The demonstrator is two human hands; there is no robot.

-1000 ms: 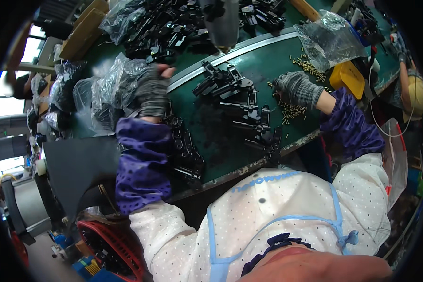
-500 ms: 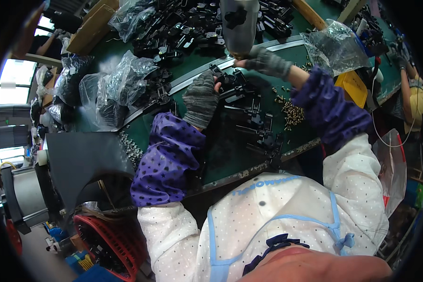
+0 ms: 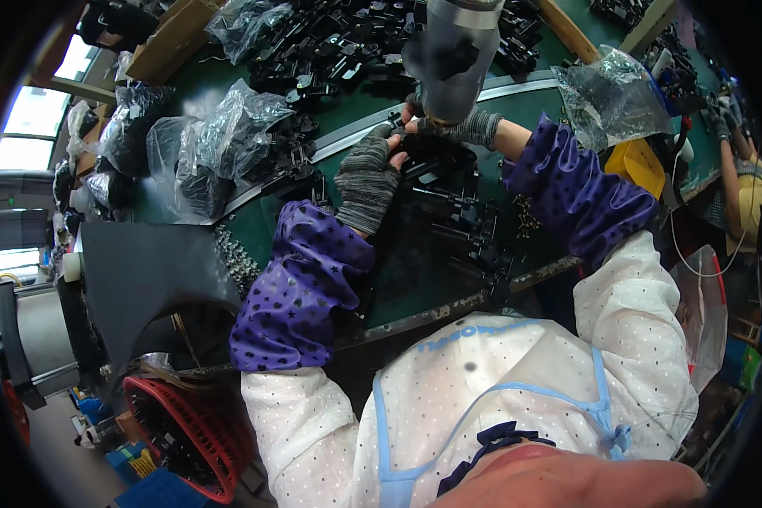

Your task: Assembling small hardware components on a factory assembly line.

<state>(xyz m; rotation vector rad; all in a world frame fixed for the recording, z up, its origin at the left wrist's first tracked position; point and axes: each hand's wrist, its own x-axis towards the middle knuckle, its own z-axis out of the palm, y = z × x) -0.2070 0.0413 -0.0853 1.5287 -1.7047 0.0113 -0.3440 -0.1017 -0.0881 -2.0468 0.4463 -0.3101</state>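
Black metal assembly (image 3: pixel 438 157): lies on the worktop (image 3: pixel 389 292), between the two hands and just under the upright silver cylinder (image 3: pixel 461 63). Outline is dark; long axis seems to run across the view, left to right, but shadow and fingers leave this uncertain.

Left to right:

Clear plastic bag (image 3: pixel 237 135) and a heap of small silver parts (image 3: pixel 237 258) — both left of the left hand.

Left hand (image 3: pixel 367 179), grey striped glove with bare fingertips: fingers bent at the assembly's left end, thumb side toward it. Closed grip or mere contact — cannot tell.

Assembly is right of the left hand, and below and left of the right hand. Both are close by; left fingertips look marginally nearer its left end.

Right hand (image 3: pixel 472 129): reaches in leftward, partly behind the cylinder's lower end, fingertips beside the left hand's. Its grip is hidden — cannot tell.

Further black assemblies (image 3: pixel 476 234) form a row nearer the body, rods pointing left. Brass screws (image 3: pixel 527 218) lie right of that row, below the right forearm.
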